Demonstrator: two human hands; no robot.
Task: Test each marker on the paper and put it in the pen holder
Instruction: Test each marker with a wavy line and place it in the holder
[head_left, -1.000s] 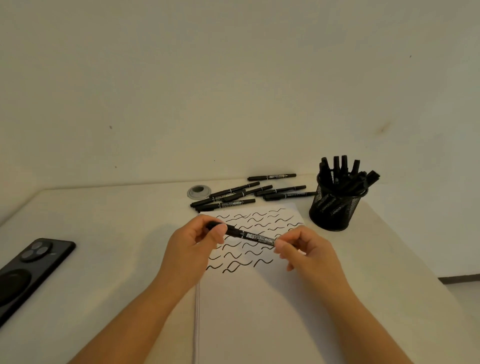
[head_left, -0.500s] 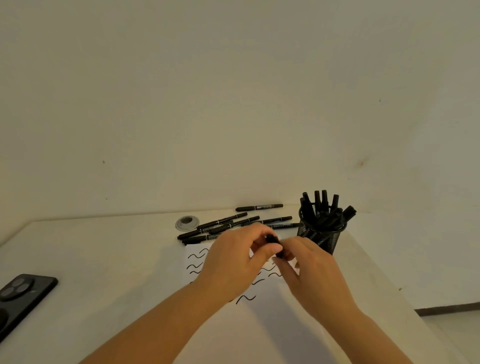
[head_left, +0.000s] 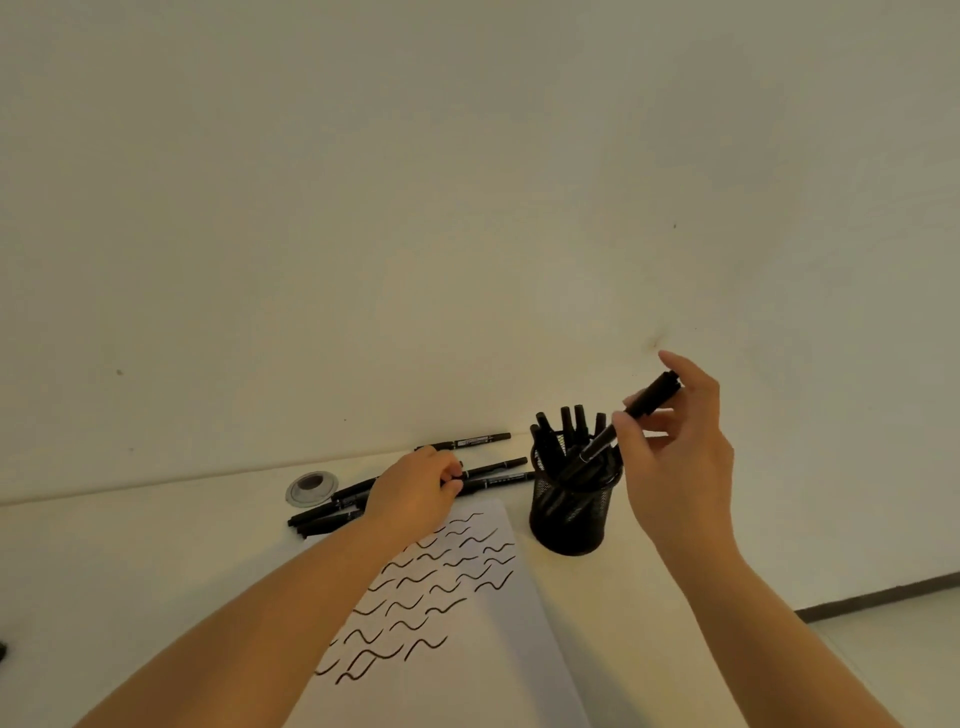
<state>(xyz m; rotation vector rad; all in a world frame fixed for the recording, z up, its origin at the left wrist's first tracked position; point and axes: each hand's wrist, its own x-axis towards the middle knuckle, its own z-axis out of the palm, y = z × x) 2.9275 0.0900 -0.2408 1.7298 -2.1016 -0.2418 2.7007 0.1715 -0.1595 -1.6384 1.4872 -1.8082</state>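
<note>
My right hand (head_left: 675, 441) pinches a black marker (head_left: 631, 413) between thumb and fingers, its lower end dipping into the black mesh pen holder (head_left: 569, 525), which holds several markers. My left hand (head_left: 418, 491) lies over the row of loose black markers (head_left: 493, 475) at the back of the table, fingers curled around one of them. White paper (head_left: 467, 649) covered with wavy black test strokes lies in front of both hands.
A small round grey disc (head_left: 310, 487) sits left of the loose markers. One more marker (head_left: 467, 442) lies by the wall. The table's right edge runs past the holder, floor beyond.
The hands have parted. My right hand carried the marker up and right to the holder. My left hand went back to the loose markers. The camera tilted up; the phone left the view.
</note>
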